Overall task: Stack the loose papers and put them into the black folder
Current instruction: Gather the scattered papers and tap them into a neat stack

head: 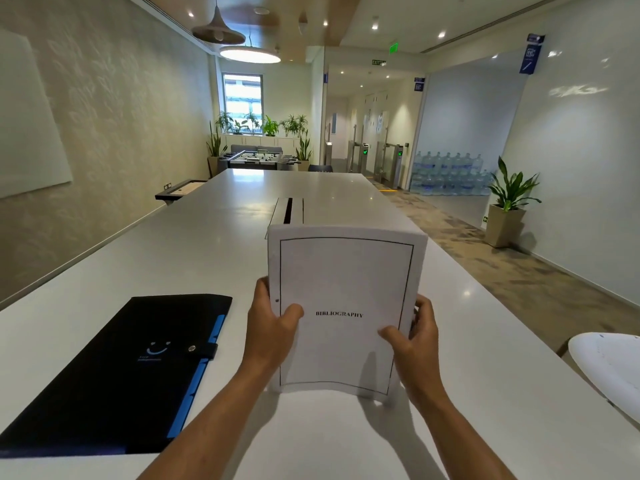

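A stack of white papers stands upright on its bottom edge on the white table, its front sheet reading "BIBLIOGRAPHY" inside a black border. My left hand grips the stack's left edge, thumb on the front sheet. My right hand grips the right edge the same way. The black folder lies flat and closed on the table to the left of the stack, with a snap strap and blue tabs along its right side.
A cable slot is cut into the table just behind the papers. A white chair back sits at the table's right edge. Further off stand a foosball table, potted plants and stacked water bottles.
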`<control>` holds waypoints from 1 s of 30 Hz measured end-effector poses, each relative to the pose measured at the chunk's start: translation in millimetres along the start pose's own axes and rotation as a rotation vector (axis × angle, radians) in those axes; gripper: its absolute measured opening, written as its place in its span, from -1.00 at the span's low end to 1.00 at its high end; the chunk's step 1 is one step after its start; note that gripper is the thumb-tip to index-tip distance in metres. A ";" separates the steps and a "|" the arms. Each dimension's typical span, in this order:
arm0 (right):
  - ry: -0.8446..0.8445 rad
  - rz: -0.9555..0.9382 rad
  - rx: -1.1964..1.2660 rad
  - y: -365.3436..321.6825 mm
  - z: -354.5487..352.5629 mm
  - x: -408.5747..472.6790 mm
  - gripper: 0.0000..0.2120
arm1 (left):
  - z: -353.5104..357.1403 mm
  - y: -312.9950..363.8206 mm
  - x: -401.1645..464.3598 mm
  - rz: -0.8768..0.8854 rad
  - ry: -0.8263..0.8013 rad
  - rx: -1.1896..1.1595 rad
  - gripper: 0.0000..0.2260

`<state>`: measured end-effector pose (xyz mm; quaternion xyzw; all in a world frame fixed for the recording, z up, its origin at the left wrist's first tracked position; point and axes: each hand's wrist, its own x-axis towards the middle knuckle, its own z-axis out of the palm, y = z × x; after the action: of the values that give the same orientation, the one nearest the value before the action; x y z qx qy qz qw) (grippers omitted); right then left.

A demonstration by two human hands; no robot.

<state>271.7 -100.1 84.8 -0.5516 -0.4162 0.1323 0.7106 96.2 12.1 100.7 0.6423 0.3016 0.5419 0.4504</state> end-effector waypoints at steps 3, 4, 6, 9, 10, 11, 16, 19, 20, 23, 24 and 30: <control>0.006 0.055 0.035 13.3 2.1 -9.8 -0.57 | 2.3 -14.2 -10.2 -0.073 -0.023 -0.035 -0.62; 0.008 0.053 0.015 15.2 4.1 -12.0 -0.58 | 4.9 -16.2 -13.6 -0.078 -0.015 -0.032 -0.61; 0.029 0.045 -0.021 18.0 7.2 -13.7 -0.60 | 9.4 -17.3 -17.5 -0.073 0.018 -0.027 -0.60; 0.059 0.051 -0.061 21.1 6.9 -15.7 -0.61 | 11.9 -18.4 -16.9 -0.069 0.067 -0.040 -0.62; 0.059 0.055 -0.082 21.8 6.2 -16.0 -0.60 | 11.9 -18.5 -16.2 -0.073 0.068 -0.043 -0.63; 0.052 0.066 -0.100 22.3 5.8 -16.3 -0.57 | 12.1 -18.5 -15.9 -0.081 0.058 -0.042 -0.65; 0.061 0.172 -0.055 28.8 3.2 -16.7 -0.61 | 12.6 -14.2 -10.7 -0.137 0.028 -0.066 -0.66; 0.023 0.177 -0.052 29.9 2.5 -19.8 -0.65 | 10.0 -8.1 -4.5 -0.133 0.017 -0.083 -0.66; 0.021 0.190 -0.040 30.6 -0.2 -18.6 -0.68 | 10.2 -6.5 -4.9 -0.125 -0.009 -0.065 -0.65; 0.030 0.253 0.034 33.7 -10.4 -13.4 -0.70 | 11.9 -5.1 -10.0 -0.106 -0.080 -0.062 -0.67; 0.009 0.249 0.032 32.9 -12.1 -13.6 -0.66 | 11.8 -5.2 -11.2 -0.119 -0.089 -0.101 -0.69; -0.032 0.249 0.002 30.0 -3.5 -15.9 -0.69 | 10.9 -4.4 -15.1 -0.183 -0.121 -0.213 -0.78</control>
<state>272.6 -102.0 50.7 -0.5962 -0.3559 0.2286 0.6823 103.7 -2.1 90.2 0.5922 0.2718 0.4877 0.5810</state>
